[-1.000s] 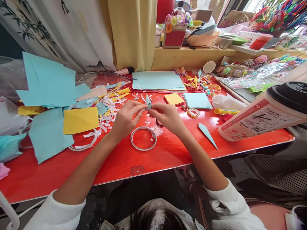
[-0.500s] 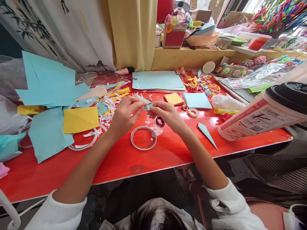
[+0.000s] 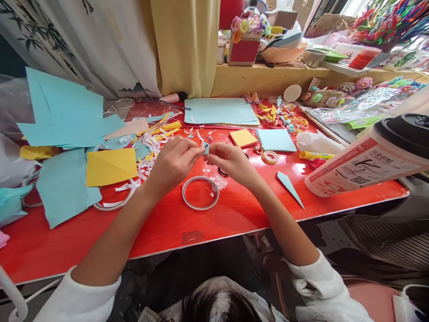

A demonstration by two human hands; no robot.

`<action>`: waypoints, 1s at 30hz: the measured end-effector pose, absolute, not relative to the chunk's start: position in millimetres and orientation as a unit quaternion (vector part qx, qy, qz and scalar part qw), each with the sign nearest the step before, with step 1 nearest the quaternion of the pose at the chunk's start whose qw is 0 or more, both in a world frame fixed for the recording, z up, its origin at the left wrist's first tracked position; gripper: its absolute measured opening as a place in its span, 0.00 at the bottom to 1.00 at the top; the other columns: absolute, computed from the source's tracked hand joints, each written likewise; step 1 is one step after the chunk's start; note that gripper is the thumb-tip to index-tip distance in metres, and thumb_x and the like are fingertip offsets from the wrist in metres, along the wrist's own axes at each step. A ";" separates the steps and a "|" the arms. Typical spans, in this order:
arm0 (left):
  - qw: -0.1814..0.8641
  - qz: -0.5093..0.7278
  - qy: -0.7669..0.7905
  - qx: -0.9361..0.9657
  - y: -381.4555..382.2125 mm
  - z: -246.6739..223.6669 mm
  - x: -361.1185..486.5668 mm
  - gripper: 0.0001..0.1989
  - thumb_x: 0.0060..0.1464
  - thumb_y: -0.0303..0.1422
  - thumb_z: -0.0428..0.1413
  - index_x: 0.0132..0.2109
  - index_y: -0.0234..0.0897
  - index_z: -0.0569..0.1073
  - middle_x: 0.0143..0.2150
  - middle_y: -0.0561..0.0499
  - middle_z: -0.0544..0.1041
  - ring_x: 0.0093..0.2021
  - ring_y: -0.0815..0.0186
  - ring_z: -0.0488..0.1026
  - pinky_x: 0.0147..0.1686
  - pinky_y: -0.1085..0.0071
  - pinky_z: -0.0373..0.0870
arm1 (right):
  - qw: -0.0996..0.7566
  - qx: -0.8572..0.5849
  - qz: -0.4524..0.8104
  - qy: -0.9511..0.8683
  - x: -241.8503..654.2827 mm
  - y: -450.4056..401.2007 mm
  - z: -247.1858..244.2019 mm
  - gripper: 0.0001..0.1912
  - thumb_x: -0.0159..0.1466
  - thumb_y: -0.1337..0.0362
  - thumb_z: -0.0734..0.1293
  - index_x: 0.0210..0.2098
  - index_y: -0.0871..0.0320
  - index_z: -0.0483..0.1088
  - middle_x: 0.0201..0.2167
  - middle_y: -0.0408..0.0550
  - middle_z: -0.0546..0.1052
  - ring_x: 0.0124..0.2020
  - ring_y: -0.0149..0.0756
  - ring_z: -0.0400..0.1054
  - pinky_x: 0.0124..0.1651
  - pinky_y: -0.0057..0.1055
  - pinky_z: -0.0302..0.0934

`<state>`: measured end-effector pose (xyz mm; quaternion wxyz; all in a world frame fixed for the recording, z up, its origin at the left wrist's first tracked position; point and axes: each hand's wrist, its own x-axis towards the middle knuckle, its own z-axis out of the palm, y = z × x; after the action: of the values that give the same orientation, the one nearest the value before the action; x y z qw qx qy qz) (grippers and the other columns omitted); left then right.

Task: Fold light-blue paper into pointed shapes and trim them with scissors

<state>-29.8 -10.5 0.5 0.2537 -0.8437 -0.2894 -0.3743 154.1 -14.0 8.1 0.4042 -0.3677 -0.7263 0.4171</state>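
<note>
Between my fingertips is a small folded piece of light blue paper [image 3: 206, 148], mostly hidden by the fingers. My left hand [image 3: 176, 162] pinches it from the left. From the right, my right hand [image 3: 231, 162] grips its other side with thumb and fingers. Below the hands a roll of double-sided tape [image 3: 200, 193] lies flat on the red table [image 3: 234, 210], with white paper scraps near it. A black ring [image 3: 222, 171] is partly covered by my right hand. Farther right lies a narrow folded blue paper point [image 3: 290, 189].
Blue sheets [image 3: 65, 107] and a yellow sheet [image 3: 111, 167] are spread at left among paper strips. Behind are stacked blue paper [image 3: 219, 111], blue squares [image 3: 276, 140] and yellow squares [image 3: 243, 137]. A tall drink cup [image 3: 362, 156] stands at right, near a yellow marker [image 3: 316, 155].
The blue paper was more spread between my fingers and now shows as a smaller, upright piece. My hands have drawn slightly closer together, with the left fingers curled more.
</note>
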 end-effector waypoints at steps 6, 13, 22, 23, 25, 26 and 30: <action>0.257 -0.351 -0.290 -0.852 -10.3 -2.3 -30.1 0.07 0.59 0.28 0.51 0.42 0.34 0.73 0.36 0.47 0.74 0.37 0.63 0.69 0.37 0.65 0.68 | 0.391 -0.407 0.345 -0.750 153.8 -14.4 6.9 0.08 0.62 0.62 0.61 0.28 0.59 0.64 0.24 0.42 0.67 0.25 0.26 0.56 0.29 0.26 0.51; 0.237 -0.370 -0.291 -0.850 -10.8 -3.2 -28.4 0.07 0.59 0.29 0.51 0.42 0.35 0.73 0.35 0.47 0.73 0.37 0.64 0.67 0.37 0.66 0.68 | 0.384 -0.394 0.319 -0.772 156.1 -14.9 9.2 0.08 0.63 0.65 0.59 0.29 0.59 0.65 0.26 0.44 0.69 0.28 0.28 0.58 0.32 0.27 0.53; 0.180 -0.379 -0.310 -0.853 -14.0 -1.0 -26.2 0.07 0.60 0.29 0.50 0.42 0.37 0.72 0.36 0.47 0.72 0.38 0.63 0.67 0.38 0.64 0.68 | 0.394 -0.373 0.316 -0.778 156.1 -15.4 9.9 0.07 0.62 0.67 0.59 0.27 0.58 0.63 0.25 0.42 0.67 0.27 0.28 0.57 0.33 0.28 0.54; 0.174 -0.383 -0.309 -0.853 -14.1 -0.9 -26.2 0.07 0.60 0.28 0.50 0.42 0.37 0.71 0.36 0.47 0.72 0.38 0.63 0.67 0.39 0.64 0.68 | 0.394 -0.374 0.319 -0.776 156.2 -15.6 10.1 0.07 0.62 0.67 0.59 0.28 0.58 0.63 0.25 0.42 0.67 0.27 0.28 0.57 0.33 0.28 0.54; 0.159 -0.390 -0.310 -0.853 -13.8 -0.9 -26.6 0.06 0.60 0.29 0.50 0.42 0.38 0.71 0.36 0.48 0.72 0.38 0.63 0.67 0.39 0.64 0.68 | 0.395 -0.375 0.329 -0.772 156.5 -16.1 10.6 0.07 0.62 0.67 0.59 0.28 0.59 0.63 0.26 0.43 0.68 0.28 0.28 0.59 0.34 0.28 0.54; 0.155 -0.391 -0.310 -0.853 -13.4 -1.0 -26.7 0.06 0.60 0.29 0.50 0.42 0.38 0.71 0.36 0.48 0.72 0.38 0.63 0.67 0.39 0.64 0.67 | 0.396 -0.374 0.333 -0.769 156.7 -16.3 10.7 0.07 0.62 0.67 0.59 0.28 0.59 0.63 0.26 0.43 0.68 0.29 0.29 0.60 0.35 0.28 0.54; 0.163 -0.391 -0.308 -0.852 -12.7 -1.8 -26.5 0.06 0.59 0.29 0.51 0.42 0.38 0.71 0.36 0.49 0.72 0.38 0.64 0.67 0.39 0.65 0.68 | 0.400 -0.367 0.341 -0.768 157.3 -16.1 10.6 0.06 0.62 0.67 0.58 0.28 0.59 0.63 0.27 0.44 0.69 0.31 0.29 0.62 0.36 0.29 0.55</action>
<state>-26.5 -12.7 -1.8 0.1631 -0.8516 -0.3085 -0.3911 157.3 -16.1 10.6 0.4000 -0.3674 -0.7675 0.3405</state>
